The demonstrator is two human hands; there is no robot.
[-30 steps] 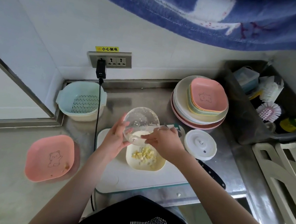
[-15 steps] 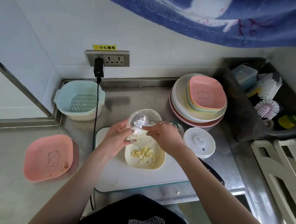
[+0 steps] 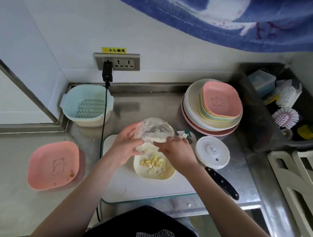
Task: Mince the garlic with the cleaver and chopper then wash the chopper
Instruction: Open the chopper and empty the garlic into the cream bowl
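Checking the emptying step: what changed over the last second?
The clear chopper bowl, gripped by the left hand, tipped further, mouth toward the cream dish of garlic pieces. The right hand stays at its rim. White lid, cleaver and pink plate did not move.

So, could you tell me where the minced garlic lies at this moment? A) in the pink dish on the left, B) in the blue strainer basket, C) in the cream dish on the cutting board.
C: the yellow garlic pieces lie in the cream dish on the cutting board, below the tilted chopper bowl.
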